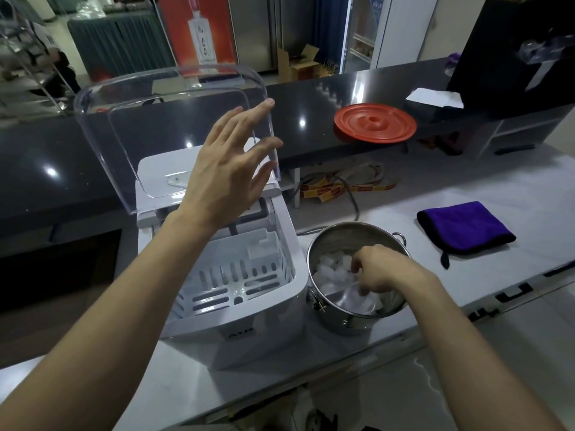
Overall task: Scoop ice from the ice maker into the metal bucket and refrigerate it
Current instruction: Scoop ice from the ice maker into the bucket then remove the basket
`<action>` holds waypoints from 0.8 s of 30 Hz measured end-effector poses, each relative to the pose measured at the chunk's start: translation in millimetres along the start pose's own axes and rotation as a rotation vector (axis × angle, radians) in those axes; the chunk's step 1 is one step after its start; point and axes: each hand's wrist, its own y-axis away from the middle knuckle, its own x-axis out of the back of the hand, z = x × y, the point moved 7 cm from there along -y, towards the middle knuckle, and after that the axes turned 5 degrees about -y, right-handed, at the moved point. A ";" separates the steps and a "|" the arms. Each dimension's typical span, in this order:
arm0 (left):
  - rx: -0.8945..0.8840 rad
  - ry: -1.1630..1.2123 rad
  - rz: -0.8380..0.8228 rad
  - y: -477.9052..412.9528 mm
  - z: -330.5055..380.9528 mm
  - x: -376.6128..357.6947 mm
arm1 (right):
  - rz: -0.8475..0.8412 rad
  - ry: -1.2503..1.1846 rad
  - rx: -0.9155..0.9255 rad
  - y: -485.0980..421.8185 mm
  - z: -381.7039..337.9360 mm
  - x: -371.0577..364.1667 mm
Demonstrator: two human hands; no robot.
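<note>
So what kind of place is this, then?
Probably the service side of a bar or restaurant: a white countertop ice maker beside a round steel bucket holding ice, a raised glossy dark counter, and a red poster of a bottle beyond.

Hidden and unclear parts of an ice-scooping scene at a counter

The right hand point(381, 269) reaches into the bucket point(342, 318) with its fingers curled down among the ice point(329, 272). The fingertips are hidden, and whether they hold something pale and clear cannot be told. The left hand point(224, 172) covers part of the raised clear lid point(124, 126) and the back of the ice maker point(249, 343). The label point(238, 335) on the ice maker's front is too blurred to read. The left arm point(93, 321) and right arm point(482, 353) run off the bottom edge, and a red poster point(199, 32) is cut by the top edge.
</note>
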 end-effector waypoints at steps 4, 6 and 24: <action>0.010 -0.001 -0.003 2.5 -2.3 3.1 | 0.179 0.000 0.080 14.0 -26.1 43.4; 0.014 -0.014 -0.003 5.3 -5.2 4.4 | 0.317 -0.068 0.132 25.1 -46.3 70.2; 0.115 -0.280 0.013 81.4 -63.3 48.2 | 0.517 -0.053 0.388 40.7 -167.1 87.4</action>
